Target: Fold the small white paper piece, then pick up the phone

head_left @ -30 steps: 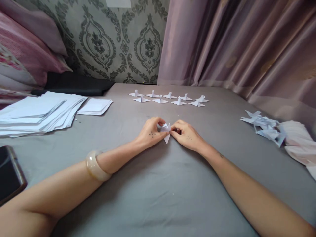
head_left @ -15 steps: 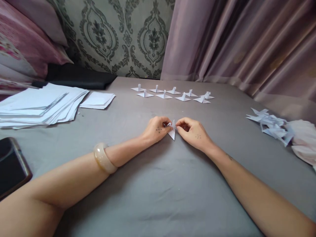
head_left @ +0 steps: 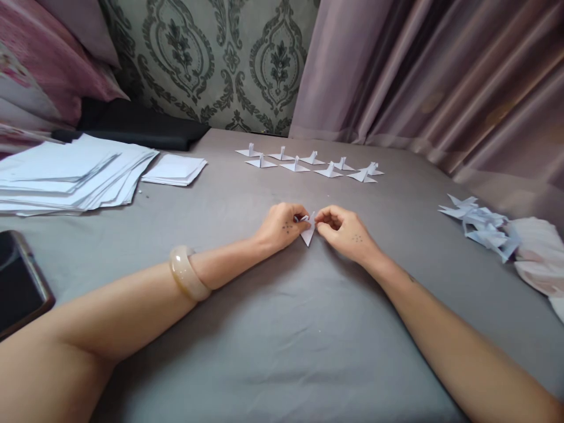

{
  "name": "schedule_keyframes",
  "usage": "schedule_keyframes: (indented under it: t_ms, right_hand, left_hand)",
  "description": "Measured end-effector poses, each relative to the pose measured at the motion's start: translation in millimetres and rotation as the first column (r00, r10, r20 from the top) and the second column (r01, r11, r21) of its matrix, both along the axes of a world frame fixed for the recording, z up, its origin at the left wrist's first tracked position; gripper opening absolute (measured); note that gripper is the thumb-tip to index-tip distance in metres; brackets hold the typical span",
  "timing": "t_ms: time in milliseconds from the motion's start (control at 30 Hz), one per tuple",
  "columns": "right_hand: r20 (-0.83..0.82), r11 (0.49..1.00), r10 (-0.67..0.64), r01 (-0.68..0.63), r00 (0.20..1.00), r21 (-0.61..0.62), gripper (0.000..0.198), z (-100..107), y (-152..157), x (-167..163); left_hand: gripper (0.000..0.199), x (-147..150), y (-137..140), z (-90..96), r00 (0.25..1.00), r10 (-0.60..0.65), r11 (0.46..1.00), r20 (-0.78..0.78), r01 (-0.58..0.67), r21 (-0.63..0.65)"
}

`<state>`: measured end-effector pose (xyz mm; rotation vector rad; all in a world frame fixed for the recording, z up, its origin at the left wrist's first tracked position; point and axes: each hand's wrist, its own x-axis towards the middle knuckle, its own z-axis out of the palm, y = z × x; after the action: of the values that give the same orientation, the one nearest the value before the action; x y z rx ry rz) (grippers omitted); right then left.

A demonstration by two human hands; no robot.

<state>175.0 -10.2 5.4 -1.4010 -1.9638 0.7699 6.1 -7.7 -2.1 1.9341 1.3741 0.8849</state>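
A small folded white paper crane point(head_left: 308, 234) is held above the grey cloth, one pointed flap hanging towards me. My left hand point(head_left: 284, 226) pinches it from the left between thumb and fingers. From the right, the thumb and fingertips of my right hand point(head_left: 346, 231) close on its other edge; my fingers partly hide the paper. Beyond my hands, several finished-looking paper cranes point(head_left: 295, 165) stand in two rows with wings spread.
A large stack of white paper point(head_left: 74, 176) and a smaller stack of squares point(head_left: 175, 170) lie at left, with a phone point(head_left: 22, 282) nearer me. At right, a heap of folded paper pieces point(head_left: 482, 223) lies beside a pale crumpled cloth point(head_left: 540, 252). Curtains point(head_left: 418, 70) hang behind.
Both hands keep their pinch on the paper crane, which has turned slightly so its lower tip sits a little further left. The camera view has shifted a little.
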Motion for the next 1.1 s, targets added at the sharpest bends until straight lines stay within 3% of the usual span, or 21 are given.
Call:
schedule_keyframes:
  t_ms: [133,333,500,667,800,900,1100]
  right_hand:
    - [0.021,0.999,-0.011,0.012,1.0,-0.043,0.013,5,-2,-5]
    - [0.028,0.993,-0.094,0.096,0.995,-0.07,0.032,9,0,-13]
    - [0.029,0.98,-0.143,0.145,0.989,-0.136,0.027,9,4,-13]
    - [-0.056,0.916,-0.197,0.163,0.979,-0.366,0.022,16,2,-11]
    - [-0.199,0.858,-0.187,0.061,0.962,-0.51,0.023,19,5,-7]
    - [-0.255,0.827,-0.197,0.021,0.947,-0.562,0.024,16,8,-3]
    - [-0.31,0.811,-0.243,0.017,0.919,-0.585,0.02,14,10,-1]
  left_hand:
    - [0.017,0,1,-1.3,1.0,-0.005,1.0,-0.018,0.005,0.01]
    - [0.016,0,1,-1.3,0.999,-0.019,0.999,-0.039,0.021,0.041]
    - [0.018,0,1,-1.0,0.999,-0.015,0.999,-0.052,0.017,0.041]
    - [0.019,0,2,-2.0,0.998,-0.021,0.999,-0.063,0.023,0.035]
    - [0.021,-1,2,-1.0,0.997,-0.057,0.998,-0.05,0.058,0.018]
    - [0.022,-2,1,0.1,0.996,-0.08,0.997,-0.031,0.081,0.011]
    - [0.022,-1,1,-0.4,0.996,-0.086,0.996,-0.026,0.086,-0.016]
